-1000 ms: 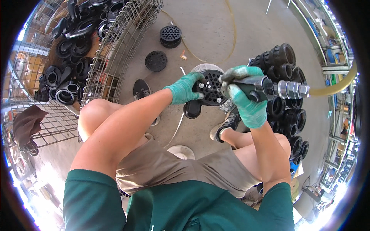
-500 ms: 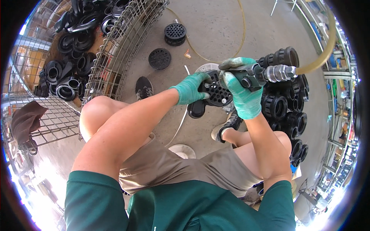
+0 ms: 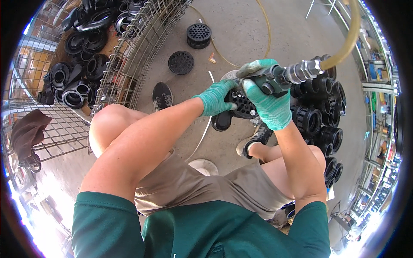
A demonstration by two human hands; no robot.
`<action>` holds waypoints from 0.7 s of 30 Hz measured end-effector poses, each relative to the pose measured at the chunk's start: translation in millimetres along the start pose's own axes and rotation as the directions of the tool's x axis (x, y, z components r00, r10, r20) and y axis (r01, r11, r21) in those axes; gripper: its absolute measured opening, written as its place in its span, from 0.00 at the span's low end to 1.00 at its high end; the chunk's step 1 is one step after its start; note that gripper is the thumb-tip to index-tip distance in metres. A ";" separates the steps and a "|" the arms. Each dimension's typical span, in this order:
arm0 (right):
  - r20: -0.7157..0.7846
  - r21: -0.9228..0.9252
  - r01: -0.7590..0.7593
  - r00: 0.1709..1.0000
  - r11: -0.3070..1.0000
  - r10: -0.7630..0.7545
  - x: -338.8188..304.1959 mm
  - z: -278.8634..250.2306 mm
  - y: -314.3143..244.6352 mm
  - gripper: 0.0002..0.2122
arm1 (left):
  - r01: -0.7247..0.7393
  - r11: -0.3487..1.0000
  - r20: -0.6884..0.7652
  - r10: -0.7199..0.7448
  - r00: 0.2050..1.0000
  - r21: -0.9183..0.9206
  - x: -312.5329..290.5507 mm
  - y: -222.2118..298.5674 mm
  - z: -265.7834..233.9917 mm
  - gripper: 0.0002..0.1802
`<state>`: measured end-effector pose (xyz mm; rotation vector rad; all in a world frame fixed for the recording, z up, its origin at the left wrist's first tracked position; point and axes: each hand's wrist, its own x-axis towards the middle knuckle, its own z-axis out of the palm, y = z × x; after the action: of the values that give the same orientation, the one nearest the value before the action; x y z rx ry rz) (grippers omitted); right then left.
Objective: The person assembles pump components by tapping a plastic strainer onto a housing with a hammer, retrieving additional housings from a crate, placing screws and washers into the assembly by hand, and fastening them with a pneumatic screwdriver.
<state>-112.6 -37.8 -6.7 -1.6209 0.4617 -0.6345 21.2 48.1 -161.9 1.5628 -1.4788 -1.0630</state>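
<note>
My left hand (image 3: 217,99), in a green glove, grips the near left side of a black perforated disc (image 3: 243,106). Round holes and a few pale bolt heads show on its face. Below the left fingers a rounded black part (image 3: 221,121) sticks out; whether it is joined to the disc I cannot tell. My right hand (image 3: 267,103), gloved too, is wrapped round a dark air tool (image 3: 275,81). The tool lies over the far right part of the disc and hides its working end. From its metal coupling (image 3: 302,71) a yellowish hose (image 3: 350,36) runs up and right.
Several black ribbed pipe fittings (image 3: 309,120) are piled at the right. At the left stands a wire cage (image 3: 120,64) with black ring-shaped parts. Two perforated discs (image 3: 180,62) (image 3: 198,33) rest on the concrete floor ahead. A white strap (image 3: 202,135) lies between my feet.
My right hand and the air tool have shifted left, covering more of the disc. The coupling and hose moved left with them. My left hand keeps its grip.
</note>
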 end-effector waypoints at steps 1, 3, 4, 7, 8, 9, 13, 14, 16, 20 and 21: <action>0.001 0.000 0.000 1.000 1.000 0.000 1.3 1.4 0.9 0.13 | 0.010 0.998 0.010 -0.009 1.000 -0.055 0.2 -2.7 1.6 0.36; 0.039 0.143 -0.062 0.998 0.988 0.057 3.8 3.3 2.9 0.13 | 0.018 0.994 0.021 -0.016 1.000 -0.108 0.4 -5.1 3.5 0.36; 0.052 0.067 -0.061 0.997 0.996 0.058 3.0 3.2 0.4 0.13 | -0.007 0.997 0.006 0.008 1.000 -0.083 -0.1 -5.0 3.9 0.28; 0.073 0.048 -0.063 0.996 0.997 0.060 1.3 0.2 7.4 0.13 | 0.028 0.999 0.038 -0.027 0.999 -0.021 -1.1 0.5 0.2 0.30; 0.071 0.045 -0.060 0.996 0.997 0.057 2.1 -1.5 6.1 0.13 | 0.091 0.996 0.082 -0.092 0.992 0.016 -0.3 3.3 -1.3 0.39; 0.072 0.037 -0.058 0.996 0.998 0.055 3.0 -0.8 5.5 0.13 | 0.092 0.996 0.080 -0.094 0.992 0.019 -1.3 -1.4 0.6 0.39; 0.078 0.017 -0.058 0.995 0.998 0.057 2.2 -0.8 2.3 0.13 | -0.017 0.999 -0.007 0.016 1.000 -0.051 -4.4 4.2 -1.8 0.18; 0.085 0.016 -0.057 0.995 0.998 0.056 1.4 -0.8 1.6 0.13 | 0.003 0.999 0.008 -0.003 1.000 -0.048 -5.5 7.5 -2.9 0.18; 0.088 0.006 -0.044 0.995 0.999 0.043 0.9 -1.9 5.5 0.13 | -0.003 0.996 -0.014 0.001 1.000 -0.087 -5.5 8.5 -0.8 0.18; 0.081 0.022 -0.034 0.996 0.999 0.033 0.5 -1.4 7.8 0.13 | 0.013 1.000 -0.014 -0.013 1.000 -0.002 -4.4 2.1 0.1 0.19; 0.081 0.023 -0.034 0.996 0.999 0.032 0.4 -2.2 7.7 0.13 | 0.013 1.000 -0.014 -0.013 1.000 -0.001 -3.9 2.5 -0.5 0.19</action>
<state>-113.3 -40.9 -14.1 -1.6068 0.4190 -0.5464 20.7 51.8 -159.0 1.5784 -1.4603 -1.0579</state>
